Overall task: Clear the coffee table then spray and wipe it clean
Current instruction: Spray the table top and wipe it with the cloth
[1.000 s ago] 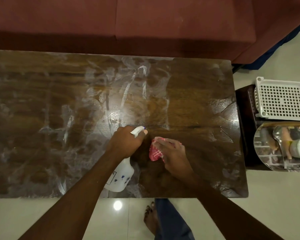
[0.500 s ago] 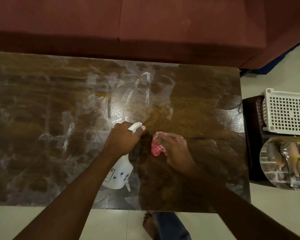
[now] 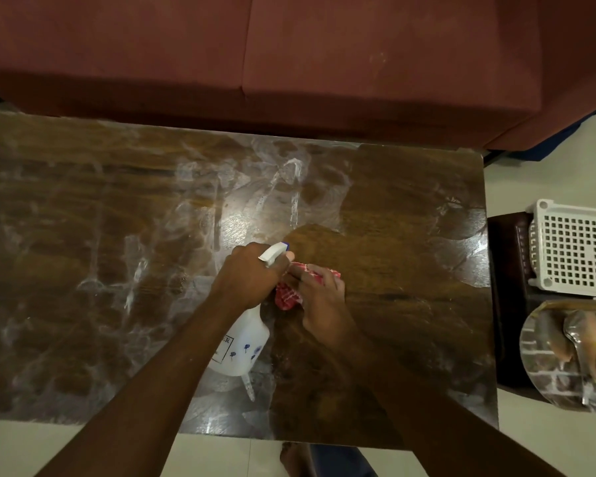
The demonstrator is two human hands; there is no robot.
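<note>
A dark wooden coffee table (image 3: pixel 83 235) fills the view, its left and middle streaked with white spray film; the right part looks darker and wiped. My left hand (image 3: pixel 252 277) grips the neck and trigger of a white spray bottle (image 3: pixel 241 346) with small blue flowers, its nozzle pointing away from me. Just to its right, my right hand (image 3: pixel 320 301) presses a red checked cloth (image 3: pixel 288 297) onto the tabletop, fingers curled over it. The two hands nearly touch near the table's middle.
A maroon sofa (image 3: pixel 289 63) runs along the table's far edge. To the right, a dark side stand (image 3: pixel 506 270) carries a white perforated basket (image 3: pixel 578 249) and a shiny round tray (image 3: pixel 565 356). Pale floor tiles and my foot (image 3: pixel 293 459) lie below the near edge.
My right hand with the cloth has slid left and slightly away from me, closing on the left hand. The bottle stays gripped. The camera has shifted a little.
</note>
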